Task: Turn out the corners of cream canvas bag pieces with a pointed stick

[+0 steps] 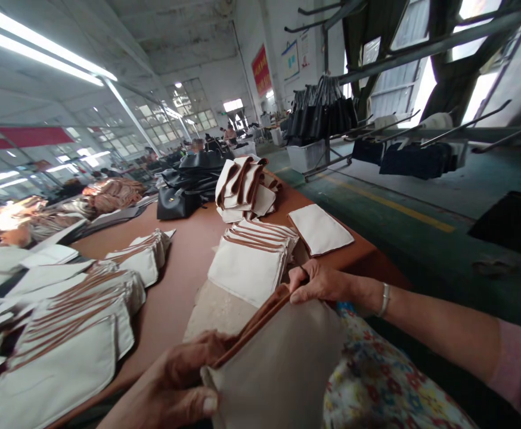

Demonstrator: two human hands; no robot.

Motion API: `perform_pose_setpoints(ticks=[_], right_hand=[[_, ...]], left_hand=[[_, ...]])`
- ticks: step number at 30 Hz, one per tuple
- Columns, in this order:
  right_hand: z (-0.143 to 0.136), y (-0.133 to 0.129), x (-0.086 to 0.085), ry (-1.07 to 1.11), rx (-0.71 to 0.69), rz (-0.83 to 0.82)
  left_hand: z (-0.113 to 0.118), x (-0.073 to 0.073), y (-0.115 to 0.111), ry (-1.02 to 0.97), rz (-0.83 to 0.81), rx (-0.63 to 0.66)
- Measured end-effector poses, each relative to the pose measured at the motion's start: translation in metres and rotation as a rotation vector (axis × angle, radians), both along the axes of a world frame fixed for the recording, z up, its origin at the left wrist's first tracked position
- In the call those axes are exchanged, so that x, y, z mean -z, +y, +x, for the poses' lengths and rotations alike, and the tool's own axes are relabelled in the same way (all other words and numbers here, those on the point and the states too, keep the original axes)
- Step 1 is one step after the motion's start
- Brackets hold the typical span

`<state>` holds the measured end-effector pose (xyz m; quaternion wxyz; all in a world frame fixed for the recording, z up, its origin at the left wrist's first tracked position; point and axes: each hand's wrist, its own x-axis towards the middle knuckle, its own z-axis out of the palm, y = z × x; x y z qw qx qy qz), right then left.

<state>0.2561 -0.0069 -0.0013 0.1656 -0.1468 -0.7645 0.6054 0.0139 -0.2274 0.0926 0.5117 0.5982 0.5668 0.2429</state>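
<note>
A beige cloth pouch (282, 363) with a brown band along its top edge is stretched between my hands, close to my body. My left hand (177, 381) grips its near left corner, thumb on the front face and fingers behind the brown edge. At the far upper corner, my right hand (316, 283) pinches the same edge between thumb and fingers. Just beyond them, a stack of similar pouches (251, 262) lies fanned on a beige board (218, 313). A single flat pouch (321, 229) rests to the right of that stack.
The brown-covered table (175, 262) carries more fanned pouches (77, 339) on the left. Folded beige and brown pieces (245, 187) are piled farther back, beside black bags (180, 199). A metal rack (327, 158) hung with black bags (321, 113) stands at the right.
</note>
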Motion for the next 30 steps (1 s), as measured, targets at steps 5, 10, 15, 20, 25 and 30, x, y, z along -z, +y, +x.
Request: perform_pose_setpoints(ticks=[5, 10, 15, 20, 25, 30], right_hand=[[-0.007, -0.020, -0.009, 0.048, -0.094, 0.148], [-0.009, -0.056, -0.033, 0.237, -0.217, -0.258], [-0.009, -0.059, -0.002, 0.187, -0.137, -0.382], [-0.001, -0.053, 0.017, -0.011, -0.111, -0.153], [0.008, -0.053, 0.008, -0.075, -0.062, 0.116], [0.011, -0.058, 0.012, -0.028, -0.052, 0.609]], left_hand=[[0.041, -0.004, 0.027, 0.151, 0.207, 0.063], [0.076, 0.009, 0.055, 0.093, 0.206, -0.022], [0.078, 0.027, 0.060, 0.000, 0.060, -0.095], [0.075, 0.052, 0.053, -0.022, 0.003, -0.195], [0.070, 0.070, 0.047, -0.093, -0.035, -0.227], [0.069, 0.081, 0.045, -0.167, -0.057, -0.260]])
